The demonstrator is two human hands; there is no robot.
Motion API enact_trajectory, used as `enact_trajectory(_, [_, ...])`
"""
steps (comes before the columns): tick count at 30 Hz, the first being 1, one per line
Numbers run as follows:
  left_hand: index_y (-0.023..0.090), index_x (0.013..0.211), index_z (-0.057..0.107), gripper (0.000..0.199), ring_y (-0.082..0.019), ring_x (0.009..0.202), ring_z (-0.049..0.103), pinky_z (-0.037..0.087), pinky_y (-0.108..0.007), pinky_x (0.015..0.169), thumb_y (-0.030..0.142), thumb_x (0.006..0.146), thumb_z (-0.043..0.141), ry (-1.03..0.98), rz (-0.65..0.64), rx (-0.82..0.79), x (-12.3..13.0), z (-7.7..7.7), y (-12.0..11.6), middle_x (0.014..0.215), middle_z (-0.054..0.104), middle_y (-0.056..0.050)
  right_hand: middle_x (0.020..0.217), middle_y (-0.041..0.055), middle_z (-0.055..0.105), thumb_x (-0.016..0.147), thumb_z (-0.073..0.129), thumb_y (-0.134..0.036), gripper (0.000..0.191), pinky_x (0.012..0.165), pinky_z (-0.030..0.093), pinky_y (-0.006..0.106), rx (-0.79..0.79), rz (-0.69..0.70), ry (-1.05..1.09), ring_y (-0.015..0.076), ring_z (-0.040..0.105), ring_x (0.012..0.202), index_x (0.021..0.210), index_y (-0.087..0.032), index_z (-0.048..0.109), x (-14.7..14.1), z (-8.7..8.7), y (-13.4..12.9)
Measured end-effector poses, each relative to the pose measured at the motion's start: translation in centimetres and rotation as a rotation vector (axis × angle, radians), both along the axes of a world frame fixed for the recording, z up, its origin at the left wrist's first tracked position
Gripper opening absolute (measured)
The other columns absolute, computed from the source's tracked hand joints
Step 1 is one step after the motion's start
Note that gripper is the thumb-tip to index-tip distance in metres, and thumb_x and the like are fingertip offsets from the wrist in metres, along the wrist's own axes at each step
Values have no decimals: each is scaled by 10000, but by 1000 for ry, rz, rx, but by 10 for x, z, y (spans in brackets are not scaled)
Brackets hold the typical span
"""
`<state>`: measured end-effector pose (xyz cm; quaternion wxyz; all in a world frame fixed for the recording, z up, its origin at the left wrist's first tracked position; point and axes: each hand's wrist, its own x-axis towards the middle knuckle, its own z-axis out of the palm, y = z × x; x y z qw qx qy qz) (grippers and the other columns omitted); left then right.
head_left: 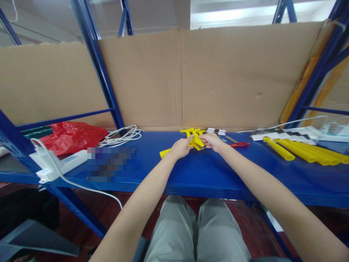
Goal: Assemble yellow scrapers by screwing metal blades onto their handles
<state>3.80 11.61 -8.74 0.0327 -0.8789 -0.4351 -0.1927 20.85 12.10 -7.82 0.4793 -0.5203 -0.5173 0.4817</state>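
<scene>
My left hand (180,148) is closed on a yellow plastic piece (196,142) over the blue shelf. From the other side, my right hand (212,142) pinches the same piece with its fingertips. A yellow tube (164,153) sticks out to the left from under my left hand; whether it joins the held piece I cannot tell. Just behind my hands lie several yellow T-shaped parts (187,131). Small black-and-white pieces (216,131) sit beside them. To the right of my right hand is a red-handled tool (240,145), its kind unclear.
Several yellow tubes (296,151) lie at the right by white-and-black strips (286,135). On the left are a red plastic bag (73,137), a coiled white cable (122,135) and a white power strip (73,162). Cardboard (218,80) walls the back of the blue shelf (212,173).
</scene>
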Motion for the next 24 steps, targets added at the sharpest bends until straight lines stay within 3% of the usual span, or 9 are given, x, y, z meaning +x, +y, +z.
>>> enact_trajectory(24, [213,1381,429,541,-245,1099,600,444,-331,930,243,859,569,-4,-31,-4,2,0,-1,1226,617,-108,336,-81,325,774,554,-142,358,316,118,143,12,-51,-132,-4,210,289,465,-166,374,-9,6,-10])
